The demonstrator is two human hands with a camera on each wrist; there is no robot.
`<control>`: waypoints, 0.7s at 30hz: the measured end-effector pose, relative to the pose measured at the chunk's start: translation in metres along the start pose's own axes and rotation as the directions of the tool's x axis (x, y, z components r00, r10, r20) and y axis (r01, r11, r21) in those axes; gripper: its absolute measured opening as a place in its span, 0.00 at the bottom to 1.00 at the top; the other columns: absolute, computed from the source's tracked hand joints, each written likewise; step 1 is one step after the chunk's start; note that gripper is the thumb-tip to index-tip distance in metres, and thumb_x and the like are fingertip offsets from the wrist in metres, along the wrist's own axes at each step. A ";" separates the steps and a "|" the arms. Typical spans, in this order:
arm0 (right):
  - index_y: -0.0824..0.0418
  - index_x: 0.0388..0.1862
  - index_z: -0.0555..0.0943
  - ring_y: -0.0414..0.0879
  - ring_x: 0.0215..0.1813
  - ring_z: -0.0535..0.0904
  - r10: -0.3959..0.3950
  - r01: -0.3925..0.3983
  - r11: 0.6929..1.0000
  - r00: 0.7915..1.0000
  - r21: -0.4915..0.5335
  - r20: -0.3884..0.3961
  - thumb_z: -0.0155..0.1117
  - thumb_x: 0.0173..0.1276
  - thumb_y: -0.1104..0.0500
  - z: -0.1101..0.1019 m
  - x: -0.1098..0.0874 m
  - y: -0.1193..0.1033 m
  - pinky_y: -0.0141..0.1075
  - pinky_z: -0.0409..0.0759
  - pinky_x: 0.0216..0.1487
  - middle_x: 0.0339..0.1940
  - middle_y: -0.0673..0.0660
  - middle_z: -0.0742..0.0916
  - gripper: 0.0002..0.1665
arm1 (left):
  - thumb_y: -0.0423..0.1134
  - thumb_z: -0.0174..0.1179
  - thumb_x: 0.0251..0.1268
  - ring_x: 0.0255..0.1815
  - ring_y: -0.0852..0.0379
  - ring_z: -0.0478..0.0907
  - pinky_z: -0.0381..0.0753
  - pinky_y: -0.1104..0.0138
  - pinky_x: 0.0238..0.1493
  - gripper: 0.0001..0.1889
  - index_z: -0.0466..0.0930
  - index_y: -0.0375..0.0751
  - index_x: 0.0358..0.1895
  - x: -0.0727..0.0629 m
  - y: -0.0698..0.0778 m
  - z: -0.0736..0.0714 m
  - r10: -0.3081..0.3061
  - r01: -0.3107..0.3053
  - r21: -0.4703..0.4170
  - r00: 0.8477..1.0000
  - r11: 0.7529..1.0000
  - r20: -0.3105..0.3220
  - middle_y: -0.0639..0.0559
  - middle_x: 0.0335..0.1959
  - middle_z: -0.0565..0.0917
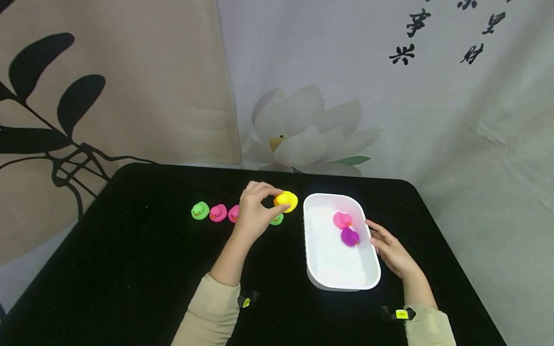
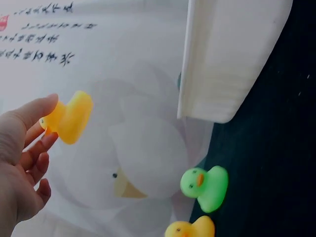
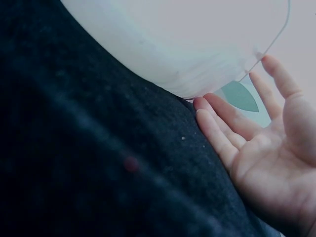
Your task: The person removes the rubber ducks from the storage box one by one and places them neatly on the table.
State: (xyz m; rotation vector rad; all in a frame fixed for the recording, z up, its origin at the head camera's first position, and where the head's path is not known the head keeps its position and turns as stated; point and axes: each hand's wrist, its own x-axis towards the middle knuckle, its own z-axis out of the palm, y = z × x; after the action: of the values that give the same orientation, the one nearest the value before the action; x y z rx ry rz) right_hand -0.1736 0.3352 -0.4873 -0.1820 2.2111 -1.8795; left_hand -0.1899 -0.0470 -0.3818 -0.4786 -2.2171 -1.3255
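Note:
My left hand [image 1: 252, 211] pinches a yellow rubber duck [image 1: 287, 201] by its head between thumb and fingers. It holds the duck above the row on the table, left of a white plastic bin [image 1: 318, 269]. Inside the bin lie a pink duck [image 1: 342, 220] and a purple duck [image 1: 349, 237], side by side. My right hand [image 1: 393, 253] touches the bin's right side with its fingertips, its fingers extended in the right wrist view. Partly hidden below the left hand is a green duck [image 1: 277, 219]; the left wrist view shows this green duck [image 2: 210, 187] more fully.
Further left in the row are another green duck [image 1: 200, 210], a pink duck [image 1: 218, 213] and a second pink duck [image 1: 233, 214], partly covered by the left hand. Another yellow duck [image 2: 190, 228] shows in the left wrist view. A black cloth [image 1: 143, 269] covers the table; a printed curtain [image 1: 303, 72] hangs behind.

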 end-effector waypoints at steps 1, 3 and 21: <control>0.62 0.74 0.55 0.39 0.53 0.78 0.001 -0.001 1.000 1.000 -0.002 -0.002 0.53 0.74 0.59 0.000 0.000 0.000 0.37 0.78 0.50 0.69 0.74 0.63 0.33 | 0.39 0.77 0.43 0.43 0.58 0.68 0.69 0.60 0.44 0.16 0.87 0.40 0.38 0.000 0.000 -0.003 -0.008 0.008 0.002 1.000 1.000 -0.012 0.54 0.37 0.83; 0.62 0.74 0.55 0.39 0.53 0.78 0.000 0.000 1.000 1.000 -0.006 -0.003 0.53 0.74 0.58 0.000 0.000 0.001 0.37 0.78 0.50 0.69 0.74 0.62 0.34 | 0.38 0.77 0.43 0.42 0.58 0.68 0.68 0.59 0.44 0.16 0.87 0.40 0.38 0.001 -0.002 -0.009 -0.020 0.020 0.009 0.999 1.000 -0.034 0.54 0.36 0.83; 0.60 0.75 0.54 0.40 0.54 0.78 -0.001 0.001 1.000 1.000 -0.016 -0.004 0.53 0.74 0.58 0.001 -0.001 0.000 0.40 0.77 0.51 0.70 0.73 0.62 0.34 | 0.39 0.77 0.45 0.44 0.53 0.68 0.63 0.56 0.47 0.16 0.85 0.36 0.38 0.002 -0.033 -0.070 -0.138 0.169 0.094 0.951 0.981 -0.278 0.50 0.37 0.82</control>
State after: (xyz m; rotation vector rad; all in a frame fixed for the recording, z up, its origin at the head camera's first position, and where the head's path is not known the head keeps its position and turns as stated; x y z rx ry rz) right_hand -0.1725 0.3350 -0.4877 -0.1825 2.2303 -1.8649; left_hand -0.1918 -0.1244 -0.3760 -0.0749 -2.1190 -1.2458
